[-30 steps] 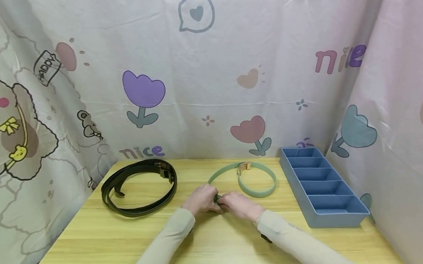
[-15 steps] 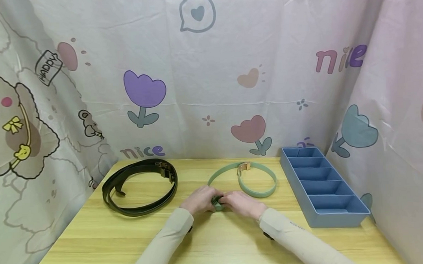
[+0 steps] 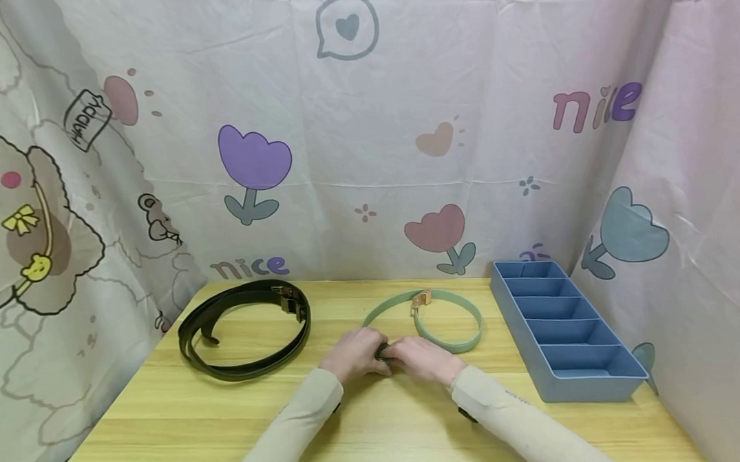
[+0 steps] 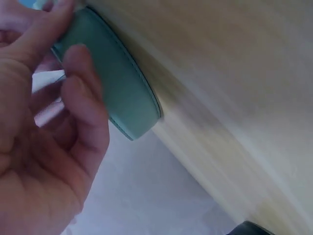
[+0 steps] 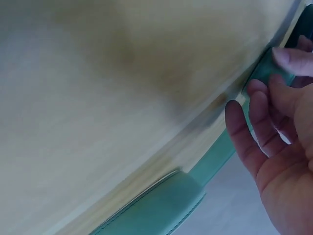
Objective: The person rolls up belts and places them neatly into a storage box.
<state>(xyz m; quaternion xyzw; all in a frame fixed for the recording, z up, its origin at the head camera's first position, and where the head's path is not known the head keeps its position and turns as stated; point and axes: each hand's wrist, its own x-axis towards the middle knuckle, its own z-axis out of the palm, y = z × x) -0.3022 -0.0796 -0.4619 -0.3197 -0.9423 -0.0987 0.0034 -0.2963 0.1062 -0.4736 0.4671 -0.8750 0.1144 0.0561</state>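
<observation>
A light green belt (image 3: 454,347) with a gold-coloured buckle (image 3: 420,298) stands on edge on the wooden table. Its near end is wound into a small tight coil (image 3: 382,352), mostly hidden between the hands in the head view. My left hand (image 3: 355,353) curls round the coil's left side; the left wrist view shows a green strap (image 4: 120,81) running past its fingers. From the right, my right hand (image 3: 423,358) pinches the coil with thumb and fingertips. In the right wrist view, the belt's wider loop (image 5: 151,205) lies beyond that hand.
A black belt (image 3: 246,371) with a dark buckle lies in a loose loop at the left. At the right stands a blue divided box (image 3: 590,389) with several compartments. A printed curtain (image 3: 353,121) hangs behind the table (image 3: 391,437).
My left thumb and fingers have closed over the coil, which showed between the hands half a second ago. The gold buckle and loose loop have shifted slightly towards the hands.
</observation>
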